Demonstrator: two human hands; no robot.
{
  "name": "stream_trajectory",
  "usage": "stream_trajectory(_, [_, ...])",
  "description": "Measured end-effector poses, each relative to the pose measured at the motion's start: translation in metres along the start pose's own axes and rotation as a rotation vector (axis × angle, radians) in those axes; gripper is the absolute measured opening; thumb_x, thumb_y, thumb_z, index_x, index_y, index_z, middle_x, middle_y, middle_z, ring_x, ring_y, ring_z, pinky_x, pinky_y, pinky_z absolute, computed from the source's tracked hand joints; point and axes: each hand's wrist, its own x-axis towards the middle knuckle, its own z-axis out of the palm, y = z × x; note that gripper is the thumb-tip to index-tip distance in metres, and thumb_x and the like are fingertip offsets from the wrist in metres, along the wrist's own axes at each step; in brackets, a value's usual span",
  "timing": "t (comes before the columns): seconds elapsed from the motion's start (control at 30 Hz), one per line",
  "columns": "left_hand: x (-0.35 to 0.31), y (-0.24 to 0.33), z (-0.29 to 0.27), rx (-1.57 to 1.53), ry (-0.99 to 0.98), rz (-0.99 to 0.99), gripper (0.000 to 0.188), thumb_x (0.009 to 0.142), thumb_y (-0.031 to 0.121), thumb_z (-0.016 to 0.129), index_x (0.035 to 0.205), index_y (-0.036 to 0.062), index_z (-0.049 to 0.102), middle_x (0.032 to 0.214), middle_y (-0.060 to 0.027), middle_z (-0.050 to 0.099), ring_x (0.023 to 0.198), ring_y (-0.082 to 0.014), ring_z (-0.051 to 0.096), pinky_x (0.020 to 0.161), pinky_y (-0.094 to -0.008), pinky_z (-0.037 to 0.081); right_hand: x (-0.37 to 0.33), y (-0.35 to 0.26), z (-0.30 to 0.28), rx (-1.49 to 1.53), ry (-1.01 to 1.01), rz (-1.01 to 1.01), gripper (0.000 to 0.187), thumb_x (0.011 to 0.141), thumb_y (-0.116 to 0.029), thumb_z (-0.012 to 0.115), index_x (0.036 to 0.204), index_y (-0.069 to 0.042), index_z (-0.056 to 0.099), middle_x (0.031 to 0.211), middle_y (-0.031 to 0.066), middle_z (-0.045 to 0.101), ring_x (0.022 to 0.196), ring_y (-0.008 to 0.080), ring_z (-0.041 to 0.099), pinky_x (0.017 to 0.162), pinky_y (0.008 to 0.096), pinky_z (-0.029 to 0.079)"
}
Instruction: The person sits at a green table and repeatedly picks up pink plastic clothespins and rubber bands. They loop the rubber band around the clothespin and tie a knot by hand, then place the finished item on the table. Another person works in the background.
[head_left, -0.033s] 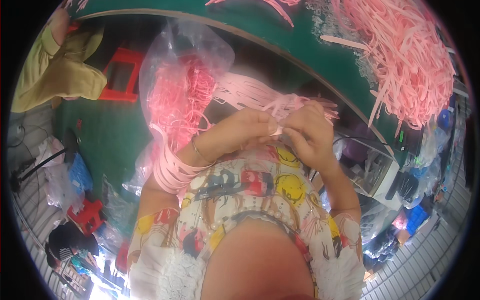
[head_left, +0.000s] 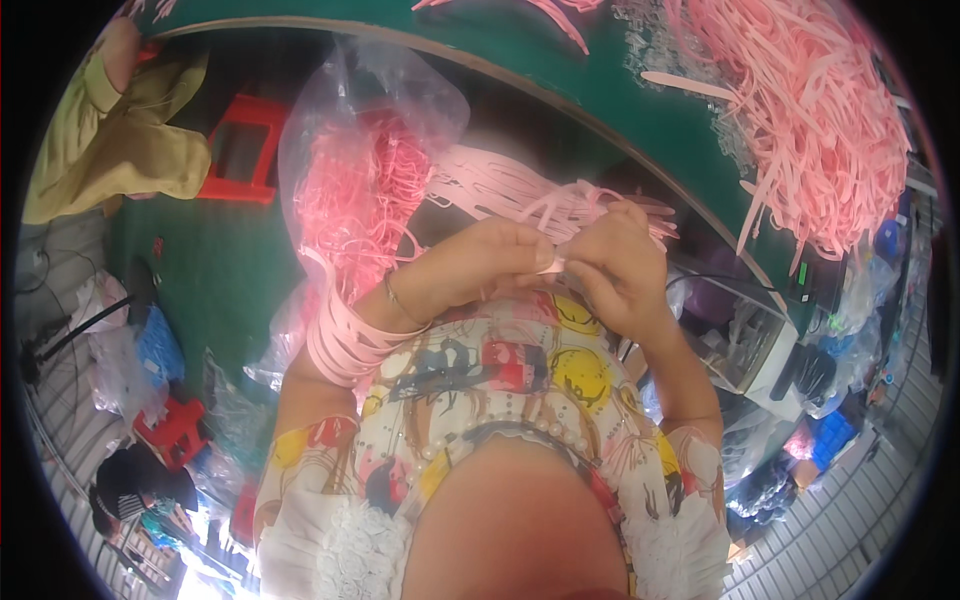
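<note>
My left hand (head_left: 495,255) and my right hand (head_left: 615,265) meet in front of my chest, both pinching a small piece of pale pink strap (head_left: 555,265) between their fingertips. Most of that piece is covered by the fingers. Several pink straps hang looped (head_left: 345,345) around my left forearm. Just beyond the hands, a bundle of pink straps (head_left: 500,185) lies stretched toward a clear plastic bag (head_left: 365,85). Inside the bag is a mass of brighter pink straps (head_left: 350,180).
A green table (head_left: 600,75) with a curved-looking edge holds a big heap of pink straps (head_left: 800,120) and small clear pieces (head_left: 735,140). Red stools (head_left: 245,150) stand on the green floor. Another person's sleeve (head_left: 90,150) shows at far left. A white box (head_left: 765,360) stands right.
Hardly anything differs. My fingers keep the pink strap pinched, with only a very slight shift of the right hand. The other person at far left moves a little.
</note>
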Motion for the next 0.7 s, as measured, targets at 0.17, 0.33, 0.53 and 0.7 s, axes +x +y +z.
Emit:
stream_trajectory(0.17, [0.005, -0.009, -0.014, -0.01, -0.137, 0.01, 0.019, 0.09, 0.019, 0.06, 0.088, 0.0012, 0.064, 0.069, 0.002, 0.056, 0.057, -0.003, 0.043, 0.051, -0.0169, 0.033, 0.009, 0.002, -0.015, 0.119, -0.231, -0.059, 0.012, 0.074, -0.004, 0.067, 0.086, -0.007, 0.066, 0.076, 0.0052, 0.061, 0.071, 0.0216, 0.055, 0.079, 0.0364, 0.037])
stream_trajectory(0.33, [-0.012, 0.028, 0.01, 0.246, -0.009, 0.064, 0.014, 0.088, 0.012, 0.061, 0.09, -0.0016, 0.064, 0.071, -0.0011, 0.058, 0.061, -0.0058, 0.049, 0.054, -0.0204, 0.037, 0.012, 0.015, -0.019, 0.487, -0.195, 0.288, 0.014, 0.077, -0.005, 0.068, 0.09, -0.003, 0.066, 0.083, 0.0063, 0.064, 0.082, 0.0173, 0.059, 0.081, 0.0319, 0.042])
stream_trajectory(0.53, [-0.001, 0.015, 0.007, 1.293, 0.28, 0.841, 0.011, 0.085, 0.01, 0.064, 0.088, -0.0005, 0.065, 0.076, -0.0022, 0.063, 0.068, -0.0104, 0.059, 0.06, -0.027, 0.045, 0.019, 0.031, -0.017, 0.757, -0.324, 0.406, 0.015, 0.08, -0.004, 0.068, 0.094, 0.0, 0.066, 0.086, 0.0055, 0.066, 0.081, 0.0108, 0.061, 0.072, 0.0246, 0.047])
stream_trajectory(0.7, [-0.002, 0.015, 0.01, 1.052, 0.425, 0.661, 0.01, 0.087, 0.011, 0.061, 0.087, 0.0013, 0.063, 0.074, -0.0013, 0.062, 0.068, -0.0117, 0.059, 0.061, -0.026, 0.046, 0.03, 0.029, -0.013, 0.981, -0.322, 0.651, 0.015, 0.08, -0.006, 0.07, 0.094, -0.002, 0.064, 0.08, 0.0031, 0.065, 0.068, 0.0062, 0.058, 0.056, 0.0204, 0.044])
